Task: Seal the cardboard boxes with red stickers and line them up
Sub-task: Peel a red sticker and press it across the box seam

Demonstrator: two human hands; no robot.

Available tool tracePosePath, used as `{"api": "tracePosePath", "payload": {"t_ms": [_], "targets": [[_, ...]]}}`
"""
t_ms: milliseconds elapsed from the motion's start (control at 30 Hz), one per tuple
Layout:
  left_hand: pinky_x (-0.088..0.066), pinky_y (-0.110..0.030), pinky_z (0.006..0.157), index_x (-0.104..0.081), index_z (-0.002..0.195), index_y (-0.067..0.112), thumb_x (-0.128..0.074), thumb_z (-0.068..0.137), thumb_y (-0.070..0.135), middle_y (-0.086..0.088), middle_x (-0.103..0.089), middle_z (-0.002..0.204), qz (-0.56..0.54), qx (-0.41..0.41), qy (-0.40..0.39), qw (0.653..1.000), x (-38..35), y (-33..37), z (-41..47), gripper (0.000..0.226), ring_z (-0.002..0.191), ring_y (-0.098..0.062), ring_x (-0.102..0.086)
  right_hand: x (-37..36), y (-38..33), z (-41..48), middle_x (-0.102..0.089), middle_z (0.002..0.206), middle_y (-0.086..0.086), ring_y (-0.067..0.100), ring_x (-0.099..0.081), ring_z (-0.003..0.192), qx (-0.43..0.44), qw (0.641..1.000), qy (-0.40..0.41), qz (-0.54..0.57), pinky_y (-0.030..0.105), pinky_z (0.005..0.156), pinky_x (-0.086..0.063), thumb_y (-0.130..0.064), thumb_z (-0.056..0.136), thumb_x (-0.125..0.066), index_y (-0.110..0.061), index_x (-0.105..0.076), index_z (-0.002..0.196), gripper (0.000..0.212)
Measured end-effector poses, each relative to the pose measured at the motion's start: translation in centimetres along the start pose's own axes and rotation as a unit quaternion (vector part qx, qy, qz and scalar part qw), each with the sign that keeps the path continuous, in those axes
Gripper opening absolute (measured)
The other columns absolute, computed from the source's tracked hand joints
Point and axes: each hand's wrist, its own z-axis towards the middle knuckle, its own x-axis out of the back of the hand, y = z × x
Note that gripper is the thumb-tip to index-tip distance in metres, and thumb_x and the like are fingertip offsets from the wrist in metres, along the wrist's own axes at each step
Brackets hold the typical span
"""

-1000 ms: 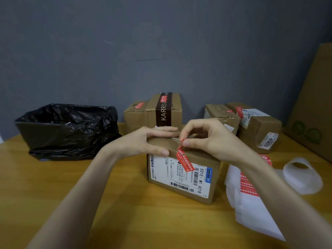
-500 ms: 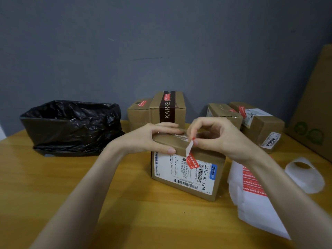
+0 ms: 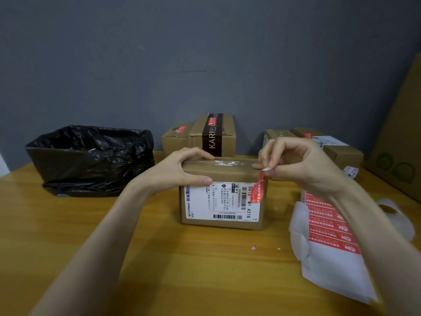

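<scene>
- Wooden bench (image 3: 79,247), grey wall (image 3: 205,53) behind.
- Brown box (image 3: 227,173), white label (image 3: 218,201); red sticker (image 3: 259,192) at its right edge.
- Left fingers (image 3: 200,155) hold the box; right fingers (image 3: 267,151) pinch the sticker.

White shipping label (image 3: 205,202) on the near face of the front box (image 3: 227,173), mid-table: "501E- M1 A21B" in large black type, running sideways, the middle partly covered by the red sticker (image 3: 259,190). Beside it, barcodes with digits too small to read; along the label's left edge, blue Chinese characters reading "抖音商城". White Chinese print on the red sticker, illegible. Dark band (image 3: 212,137) round the taller box (image 3: 198,133) at the table's back edge: "KAR" in big pale letters, then smaller "RIES". Rows of white characters on the sticker sheet (image 3: 325,221) near the right edge, unreadable. Two round green signs (image 3: 393,164) on the cardboard sheet (image 3: 403,124) at the far right.
</scene>
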Motion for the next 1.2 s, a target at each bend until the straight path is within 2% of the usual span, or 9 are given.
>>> {"api": "tracePosePath", "payload": {"t_ms": [100,200,300,400,467,533,667,1000,1200], "targets": [[-0.048,-0.01,0.07,-0.055,0.107,0.049,-0.075,0.059,0.049,0.007,-0.05,0.121,0.01,0.009,0.0,1.0,0.1,0.2,0.0,0.052,0.102,-0.007,-0.059,0.3,-0.4,0.0,-0.063,0.075,-0.001,0.017,-0.06,0.08,0.01,0.999,0.011,0.035,0.061,0.088,-0.045,-0.017,0.059,-0.082,-0.018,-0.064,0.066,0.019],[-0.046,-0.01,0.073,-0.046,0.114,0.051,-0.078,0.069,0.043,0.011,-0.036,0.128,0.069,0.029,-0.036,0.997,-0.1,0.9,0.2,0.055,0.109,-0.005,-0.048,0.2,-1.2,0.3,-0.063,0.073,0.001,0.016,-0.061,0.075,-0.008,0.994,0.081,0.066,0.044,0.081,-0.052,-0.017,0.059,-0.077,-0.017,-0.064,0.068,0.016],[-0.043,-0.021,0.095,-0.034,0.122,0.055,-0.078,0.063,0.054,0.019,-0.021,0.137,0.145,0.056,-0.091,0.984,-0.1,1.7,0.2,0.074,0.125,-0.009,-0.033,-0.2,-2.1,0.5,-0.066,0.071,0.001,0.012,-0.065,0.072,-0.042,0.988,0.136,0.057,0.024,0.069,-0.057,-0.01,0.067,-0.069,-0.01,-0.063,0.076,0.011],[-0.026,-0.03,0.112,-0.037,0.124,0.052,-0.064,0.056,0.073,0.023,-0.021,0.144,0.169,0.019,-0.052,0.984,0.0,3.5,-0.1,0.076,0.132,0.002,-0.025,-0.7,-2.7,0.7,-0.07,0.074,0.0,0.013,-0.069,0.078,-0.073,0.985,0.156,0.026,0.028,0.078,-0.056,-0.005,0.08,-0.064,-0.011,-0.066,0.081,0.006],[-0.038,-0.013,0.096,-0.052,0.12,0.034,-0.062,0.071,0.062,0.016,-0.046,0.132,0.098,-0.039,0.015,0.994,-0.1,5.5,-0.3,0.058,0.108,0.019,-0.044,-1.0,-3.0,0.8,-0.072,0.076,0.0,0.014,-0.07,0.079,-0.078,0.983,0.168,0.015,0.026,0.078,-0.056,-0.005,0.082,-0.063,-0.013,-0.068,0.08,0.009],[-0.047,-0.009,0.078,-0.065,0.104,0.024,-0.06,0.071,0.044,0.011,-0.066,0.105,0.023,-0.082,0.049,0.995,-0.6,7.6,-0.5,0.039,0.087,0.012,-0.06,-1.4,-3.2,1.0,-0.072,0.073,0.0,0.012,-0.069,0.075,-0.074,0.981,0.178,0.017,0.022,0.074,-0.056,-0.004,0.08,-0.065,-0.014,-0.069,0.078,0.011],[-0.047,-0.01,0.064,-0.072,0.081,0.017,-0.077,0.07,0.016,0.004,-0.071,0.08,0.042,-0.11,0.074,0.99,-1.1,9.3,-0.7,0.012,0.07,0.002,-0.063,-2.2,-3.4,1.2,-0.071,0.071,0.0,0.01,-0.068,0.073,-0.075,0.978,0.191,0.036,0.021,0.071,-0.055,-0.005,0.079,-0.066,-0.018,-0.069,0.073,0.014],[-0.048,-0.024,0.091,-0.073,0.077,0.01,-0.077,0.067,0.011,0.0,-0.069,0.096,0.03,-0.239,0.119,0.963,-0.9,9.1,-0.9,0.01,0.095,-0.011,-0.063,-4.0,-3.2,1.6,-0.068,0.072,0.005,0.012,-0.064,0.066,-0.224,0.933,0.123,0.252,0.023,0.062,-0.054,-0.012,0.064,-0.065,-0.008,-0.068,0.087,0.024],[-0.052,-0.022,0.072,-0.072,0.08,0.005,-0.077,0.065,0.001,-0.001,-0.072,0.072,-0.058,-0.229,0.116,0.965,-0.9,9.2,-1.2,0.016,0.073,-0.015,-0.068,-5.1,-3.2,1.7,-0.061,0.069,0.005,0.011,-0.055,0.059,-0.266,0.907,0.089,0.315,0.022,0.05,-0.05,-0.014,0.062,-0.067,-0.011,-0.07,0.078,0.016]]}}
